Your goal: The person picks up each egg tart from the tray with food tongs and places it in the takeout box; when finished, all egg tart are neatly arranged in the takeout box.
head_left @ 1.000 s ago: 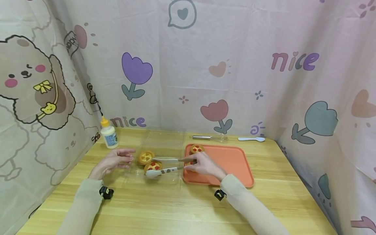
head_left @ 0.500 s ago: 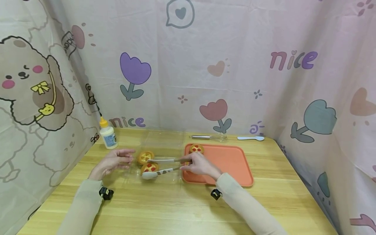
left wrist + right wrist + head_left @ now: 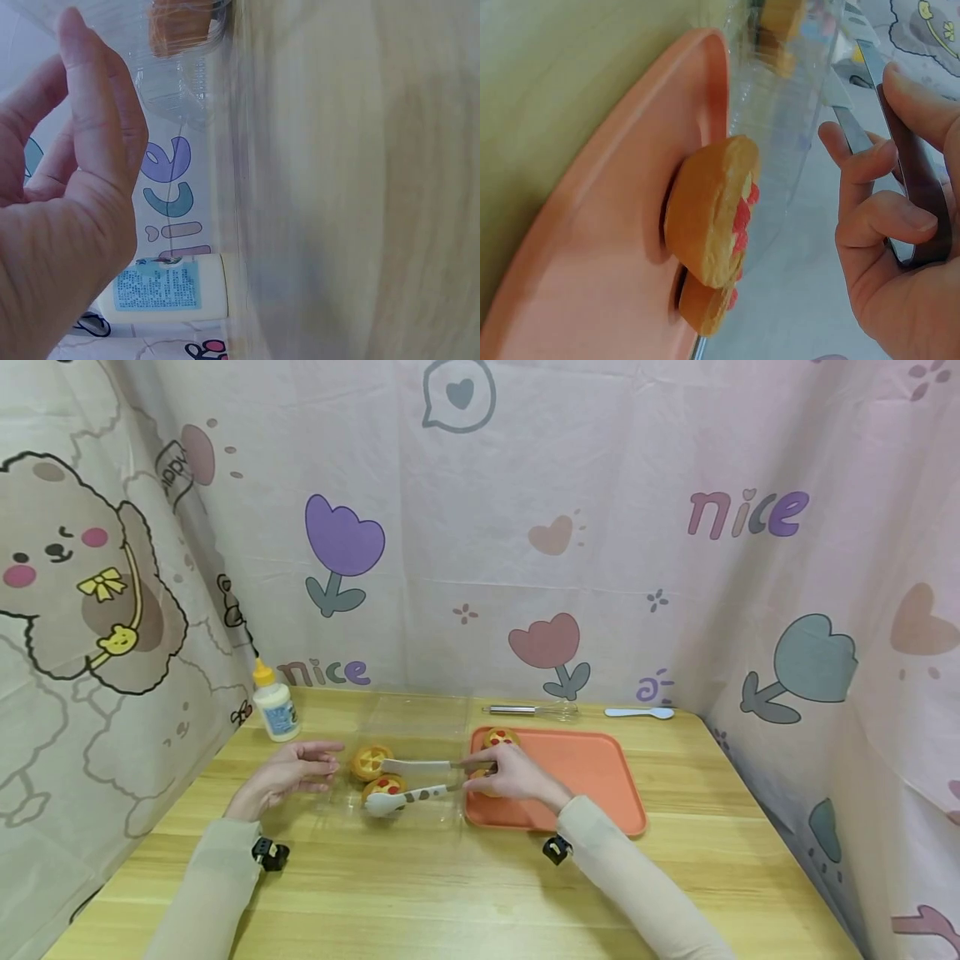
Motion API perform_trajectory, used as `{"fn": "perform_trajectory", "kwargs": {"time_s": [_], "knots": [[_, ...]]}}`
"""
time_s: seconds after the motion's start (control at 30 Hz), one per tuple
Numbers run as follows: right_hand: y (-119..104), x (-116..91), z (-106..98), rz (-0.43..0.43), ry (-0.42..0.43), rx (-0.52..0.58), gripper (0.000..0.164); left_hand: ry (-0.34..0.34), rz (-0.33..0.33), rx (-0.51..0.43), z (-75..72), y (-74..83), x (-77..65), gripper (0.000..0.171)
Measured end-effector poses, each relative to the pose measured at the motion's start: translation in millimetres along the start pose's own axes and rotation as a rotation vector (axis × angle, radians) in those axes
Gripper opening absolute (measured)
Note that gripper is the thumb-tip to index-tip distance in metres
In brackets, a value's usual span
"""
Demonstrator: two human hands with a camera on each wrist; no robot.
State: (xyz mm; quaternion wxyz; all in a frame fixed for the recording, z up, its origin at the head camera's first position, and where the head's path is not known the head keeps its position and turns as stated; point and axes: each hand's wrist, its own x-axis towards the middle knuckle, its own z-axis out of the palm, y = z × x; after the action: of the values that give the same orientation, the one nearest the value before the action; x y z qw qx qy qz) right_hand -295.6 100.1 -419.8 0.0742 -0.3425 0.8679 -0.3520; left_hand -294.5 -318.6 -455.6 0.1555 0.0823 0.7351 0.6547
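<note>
My right hand [image 3: 513, 775] holds a pair of tongs [image 3: 418, 767] by the metal handles, their white, spotted ends spread apart. The tips reach over two tarts in a clear plastic box: a yellow-topped tart [image 3: 371, 762] behind and a red-topped tart [image 3: 386, 786] in front. One tip lies across the front tart's near side; the other overlaps the rear tart's right edge. Beside the box's left side, my left hand [image 3: 296, 771] has relaxed, slightly bent fingers and holds nothing. Two red-topped tarts [image 3: 712, 214] sit on the orange tray [image 3: 573, 777], one partly behind my right hand in the head view.
The box's clear lid [image 3: 420, 714] lies folded back toward the curtain. Behind the tray are a whisk [image 3: 525, 711] and a pale blue spoon [image 3: 639, 713]. A white glue bottle [image 3: 277, 710] with a yellow cap stands at the back left.
The tongs have moved left, then slightly back right, and the front tart in the box has shifted a little left. My left hand has stayed in place.
</note>
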Motion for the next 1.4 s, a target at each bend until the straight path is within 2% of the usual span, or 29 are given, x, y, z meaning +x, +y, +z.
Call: {"fn": "perform_trajectory", "kwargs": {"time_s": [0.13, 0.47, 0.7, 0.83, 1.1, 1.4], "knots": [[4, 0, -5, -0.013, -0.009, -0.014, 0.039, -0.008, 0.004, -0.003, -0.3, -0.1, 0.4, 0.057], [11, -1, -21, 0.002, -0.085, 0.048, 0.04, -0.013, 0.011, -0.011, -0.3, -1.0, 0.7, 0.056], [15, 3, -26, -0.054, -0.106, -0.077, 0.039, -0.017, 0.014, -0.015, -1.4, -2.6, 2.6, 0.055], [16, 6, -23, -0.065, -0.101, -0.089, 0.036, -0.022, 0.018, -0.02, -1.6, -3.1, 2.9, 0.054], [13, 7, -10, -0.032, -0.063, -0.012, 0.032, -0.012, 0.002, -0.009, 0.2, -0.5, 1.1, 0.057], [8, 11, -4, -0.023, -0.029, -0.07, 0.031, -0.014, -0.005, -0.004, 1.3, 0.4, 0.7, 0.06]]}}
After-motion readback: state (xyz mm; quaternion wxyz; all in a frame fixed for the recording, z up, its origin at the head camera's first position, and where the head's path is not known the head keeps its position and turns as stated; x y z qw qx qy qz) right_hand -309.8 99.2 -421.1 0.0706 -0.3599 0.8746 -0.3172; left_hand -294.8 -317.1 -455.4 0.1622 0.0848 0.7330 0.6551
